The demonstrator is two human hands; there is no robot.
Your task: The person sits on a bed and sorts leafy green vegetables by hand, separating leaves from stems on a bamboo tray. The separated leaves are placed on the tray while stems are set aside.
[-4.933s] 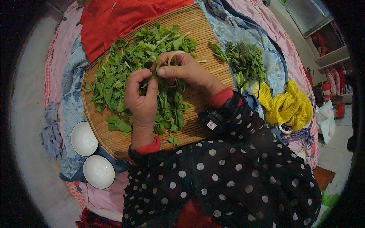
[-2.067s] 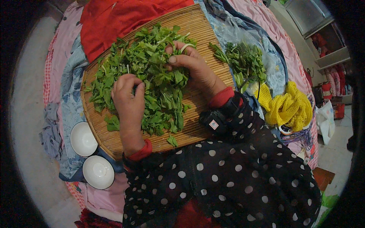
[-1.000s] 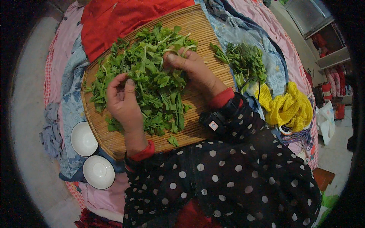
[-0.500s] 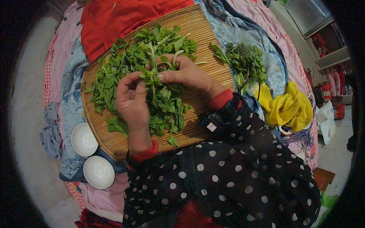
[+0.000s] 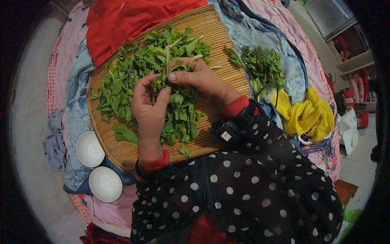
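Observation:
A leafy green sprig with a pale stem (image 5: pixel 167 57) stands upright between my hands. My right hand (image 5: pixel 203 79) is closed on it, the thumb pressed over the stem and the fingers curled behind. Close beside it, my left hand (image 5: pixel 149 112) has its fingers and thumb curled round the sprig's lower leaves; its fingertips are partly hidden. Below both hands a loose heap of green leaves (image 5: pixel 122 87) covers much of a slatted bamboo mat (image 5: pixel 219 36). One torn leaf (image 5: pixel 185 151) lies apart near the mat's front edge.
Another bunch of greens (image 5: pixel 264 65) lies on clear plastic right of the mat. Nearer me is a yellow knitted cloth (image 5: pixel 313 116). Two white bowls (image 5: pixel 90 150) sit at the mat's left corner. A red cloth (image 5: pixel 118 28) spreads at the far side, over blue and pink bedding.
My left hand has shifted right and its thumb has moved closer to the right thumb. The sprig between my hands has tilted slightly right and sits lower.

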